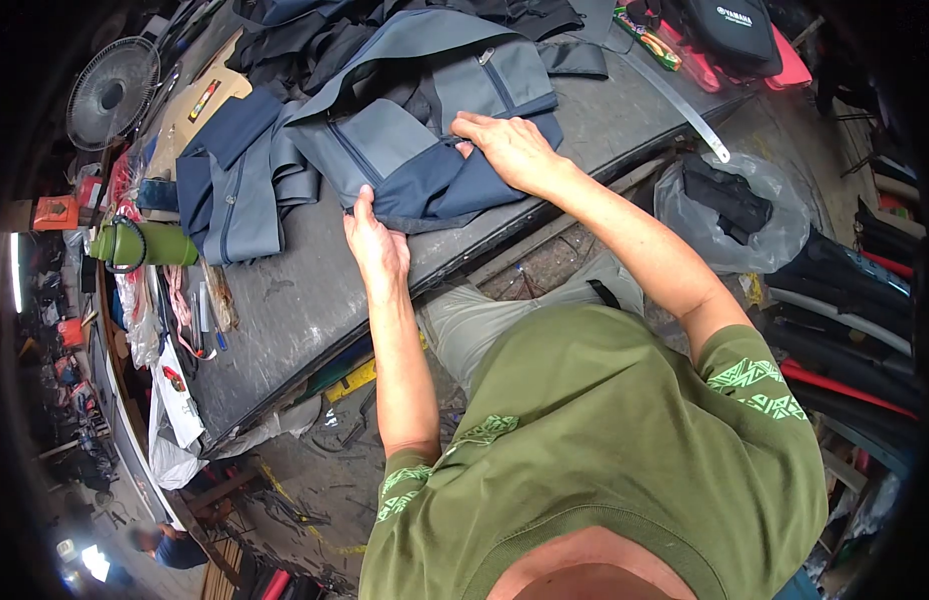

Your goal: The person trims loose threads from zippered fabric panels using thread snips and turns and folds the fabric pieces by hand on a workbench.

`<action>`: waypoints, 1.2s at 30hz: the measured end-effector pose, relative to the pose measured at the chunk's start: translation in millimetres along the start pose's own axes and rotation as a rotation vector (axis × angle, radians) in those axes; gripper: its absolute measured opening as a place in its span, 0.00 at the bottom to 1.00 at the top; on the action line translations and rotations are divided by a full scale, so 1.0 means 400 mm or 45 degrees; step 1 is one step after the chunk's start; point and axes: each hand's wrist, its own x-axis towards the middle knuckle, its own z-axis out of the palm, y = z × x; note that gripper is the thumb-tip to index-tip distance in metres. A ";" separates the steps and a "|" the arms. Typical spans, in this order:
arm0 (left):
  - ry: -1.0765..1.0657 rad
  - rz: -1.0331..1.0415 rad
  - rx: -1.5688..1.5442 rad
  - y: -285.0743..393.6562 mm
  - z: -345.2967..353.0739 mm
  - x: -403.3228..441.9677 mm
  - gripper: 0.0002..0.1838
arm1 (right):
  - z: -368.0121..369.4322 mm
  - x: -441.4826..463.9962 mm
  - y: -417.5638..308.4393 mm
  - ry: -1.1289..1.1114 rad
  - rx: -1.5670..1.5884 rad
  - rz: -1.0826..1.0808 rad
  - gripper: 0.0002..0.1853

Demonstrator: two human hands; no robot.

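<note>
Left hand: The left hand (378, 240) grips the near edge of a grey and navy fabric piece (420, 180), thumb on top, the other fingers partly hidden.
Right hand: The right hand (510, 152), fingers curled, pinches the same piece farther along, at a fold where navy meets grey.
Fabric piece: It lies near the front edge of a dark, scuffed surface (295, 300), a zip on the grey panel between the hands and another toward the far right corner.
Second piece: Just left, a matching zipped panel (250, 200) lies flat on the surface.
Far side: A heap of dark fabric (315, 50) sits behind the work, beside a tan board (200, 110).
Left end: A green bottle (150, 243) lies on its side near a blue pen (222, 341); a fan (113, 92) stands beyond.
Right end: A metal ruler (685, 105) juts past the edge, near a black pouch (725, 35) marked Yamaha.
Below right: A clear plastic bag (785, 195) holds black material.
Outer right: Dark and red rolls (845, 350) are stacked.
Lower left: Another person (180, 548) appears, well apart from the surface.
</note>
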 end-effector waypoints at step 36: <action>-0.103 -0.077 0.010 0.009 -0.003 -0.009 0.24 | -0.377 -0.179 0.550 0.287 -0.743 0.573 0.20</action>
